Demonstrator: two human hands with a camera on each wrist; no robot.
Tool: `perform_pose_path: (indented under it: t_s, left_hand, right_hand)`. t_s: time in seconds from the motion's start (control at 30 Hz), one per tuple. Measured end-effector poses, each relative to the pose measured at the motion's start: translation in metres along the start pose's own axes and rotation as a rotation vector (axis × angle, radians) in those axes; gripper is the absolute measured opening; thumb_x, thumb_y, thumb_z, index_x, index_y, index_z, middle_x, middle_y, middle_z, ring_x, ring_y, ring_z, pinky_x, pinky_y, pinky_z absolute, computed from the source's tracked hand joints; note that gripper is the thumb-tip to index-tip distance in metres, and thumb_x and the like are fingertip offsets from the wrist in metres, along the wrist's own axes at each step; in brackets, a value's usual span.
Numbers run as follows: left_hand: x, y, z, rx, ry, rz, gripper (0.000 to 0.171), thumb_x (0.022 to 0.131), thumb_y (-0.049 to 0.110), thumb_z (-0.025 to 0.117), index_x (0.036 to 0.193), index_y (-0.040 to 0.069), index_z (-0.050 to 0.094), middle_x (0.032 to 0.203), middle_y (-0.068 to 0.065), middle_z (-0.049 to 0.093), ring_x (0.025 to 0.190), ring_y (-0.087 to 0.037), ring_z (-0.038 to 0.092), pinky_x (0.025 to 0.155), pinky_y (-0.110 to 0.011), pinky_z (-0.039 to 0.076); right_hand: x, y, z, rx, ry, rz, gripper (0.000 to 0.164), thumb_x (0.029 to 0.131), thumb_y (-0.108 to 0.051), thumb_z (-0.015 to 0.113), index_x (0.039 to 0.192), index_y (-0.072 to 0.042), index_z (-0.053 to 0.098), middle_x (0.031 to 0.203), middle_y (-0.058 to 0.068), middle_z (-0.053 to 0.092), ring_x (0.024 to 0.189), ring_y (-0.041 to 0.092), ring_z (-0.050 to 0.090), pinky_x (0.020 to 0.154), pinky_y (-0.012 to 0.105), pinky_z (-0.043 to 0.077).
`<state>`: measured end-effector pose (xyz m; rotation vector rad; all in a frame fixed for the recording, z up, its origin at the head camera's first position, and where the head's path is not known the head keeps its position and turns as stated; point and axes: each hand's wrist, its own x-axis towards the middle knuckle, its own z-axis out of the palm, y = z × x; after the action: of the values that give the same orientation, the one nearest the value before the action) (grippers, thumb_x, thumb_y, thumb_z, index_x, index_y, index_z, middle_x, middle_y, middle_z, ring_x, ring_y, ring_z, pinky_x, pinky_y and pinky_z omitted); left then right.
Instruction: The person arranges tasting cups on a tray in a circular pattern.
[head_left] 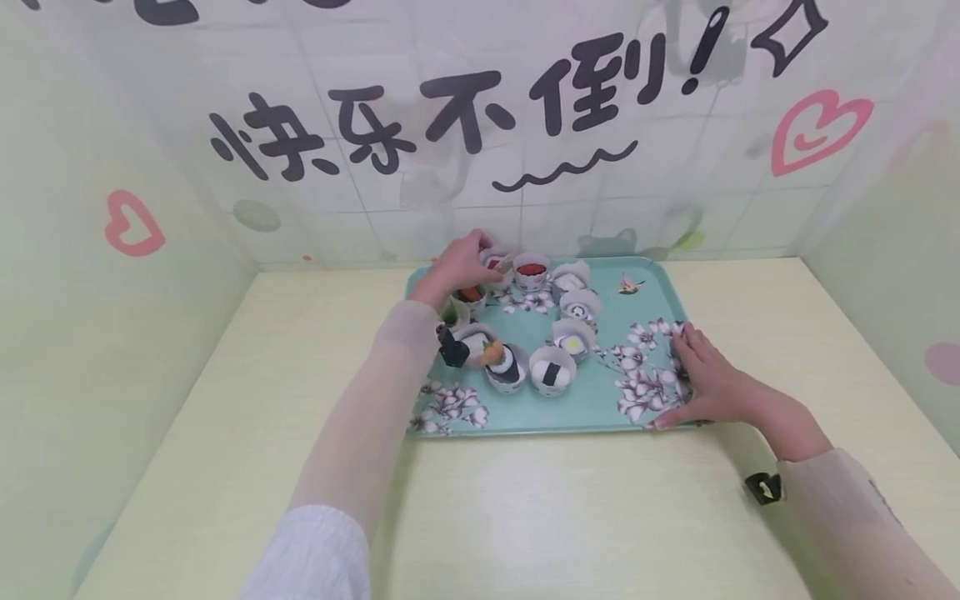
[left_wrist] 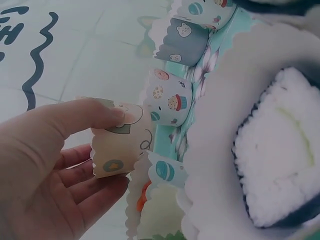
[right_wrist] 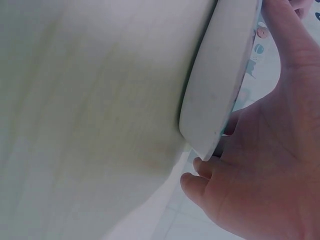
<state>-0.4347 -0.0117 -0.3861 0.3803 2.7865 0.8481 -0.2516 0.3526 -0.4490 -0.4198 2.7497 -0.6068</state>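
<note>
My left hand (head_left: 463, 265) reaches over the back left of the blue-green tray (head_left: 630, 312) and pinches a scalloped paper cup (left_wrist: 125, 142) between thumb and fingers. Red shows inside that cup in the head view. Beside it stand a paper cup with a red top (head_left: 532, 271) and one with orange food (head_left: 471, 294), partly behind the hand. Close to the left wrist camera is a cup holding a white rice piece with a dark edge (left_wrist: 280, 150). My right hand (head_left: 712, 383) rests at the tray's front right corner, thumb along the front rim, fingers at the right rim.
Several more cups with sushi-like pieces form a ring on the tray, among them a rice piece with a black band (head_left: 552, 375). The tray lies on a pale table (head_left: 540, 517) near the printed back wall (head_left: 450, 192); side walls (head_left: 90, 333) enclose it.
</note>
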Motion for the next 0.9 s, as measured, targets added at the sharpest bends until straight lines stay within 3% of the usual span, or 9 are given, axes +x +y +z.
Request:
perform_pose_path:
  t_s: [0.1, 0.2, 0.37, 0.53, 0.7, 0.9]
  left_hand:
    - [-0.001, -0.001, 0.0, -0.012, -0.007, -0.01, 0.055, 0.09, 0.024, 0.073, 0.135, 0.009, 0.044, 0.13, -0.012, 0.057, 0.109, -0.027, 0.055, 0.105, -0.05, 0.045]
    - [-0.002, -0.001, 0.001, 0.004, -0.02, -0.017, 0.054, 0.09, 0.022, 0.072, 0.134, 0.009, 0.044, 0.128, -0.012, 0.057, 0.105, -0.026, 0.055, 0.092, -0.042, 0.053]
    - [-0.001, 0.0, 0.004, 0.033, -0.072, -0.028, 0.052, 0.09, 0.021, 0.074, 0.131, 0.01, 0.045, 0.128, -0.01, 0.058, 0.105, -0.026, 0.054, 0.096, -0.042, 0.051]
    - [0.0, 0.0, 0.004, 0.043, -0.136, -0.031, 0.062, 0.089, 0.019, 0.076, 0.14, 0.008, 0.042, 0.139, -0.011, 0.053, 0.117, -0.026, 0.053, 0.103, -0.041, 0.05]
    - [-0.004, -0.002, -0.006, 0.044, -0.107, 0.003, 0.067, 0.09, 0.025, 0.074, 0.145, 0.008, 0.039, 0.149, -0.012, 0.049, 0.132, -0.027, 0.05, 0.111, -0.043, 0.046]
    - [-0.016, -0.016, -0.033, 0.043, -0.048, 0.072, 0.065, 0.093, 0.027, 0.07, 0.146, 0.006, 0.039, 0.15, -0.014, 0.048, 0.139, -0.03, 0.045, 0.117, -0.045, 0.039]
  right_hand:
    - [-0.001, -0.001, -0.001, -0.001, -0.002, 0.0, 0.142, 0.066, -0.053, 0.088, 0.151, 0.017, -0.001, 0.157, 0.042, -0.014, 0.146, 0.058, -0.01, 0.117, 0.072, 0.01]
    - [-0.001, -0.001, -0.002, 0.003, -0.003, 0.0, 0.142, 0.066, -0.052, 0.088, 0.151, 0.017, -0.001, 0.156, 0.042, -0.014, 0.146, 0.058, -0.011, 0.117, 0.073, 0.01]
    - [-0.001, -0.002, -0.001, 0.004, -0.003, -0.002, 0.141, 0.066, -0.052, 0.088, 0.151, 0.018, -0.001, 0.156, 0.042, -0.014, 0.146, 0.058, -0.01, 0.117, 0.073, 0.01]
    - [0.001, -0.002, 0.0, 0.007, -0.004, -0.003, 0.141, 0.066, -0.052, 0.088, 0.151, 0.017, 0.0, 0.157, 0.042, -0.014, 0.146, 0.058, -0.01, 0.116, 0.073, 0.01]
    - [0.001, -0.001, -0.002, -0.009, -0.002, -0.006, 0.141, 0.065, -0.052, 0.089, 0.152, 0.017, 0.002, 0.156, 0.043, -0.012, 0.145, 0.06, -0.007, 0.116, 0.074, 0.009]
    - [0.0, 0.003, -0.017, -0.015, -0.029, 0.015, 0.13, 0.071, -0.048, 0.086, 0.153, 0.014, 0.007, 0.156, 0.044, -0.005, 0.144, 0.062, 0.001, 0.113, 0.076, 0.012]
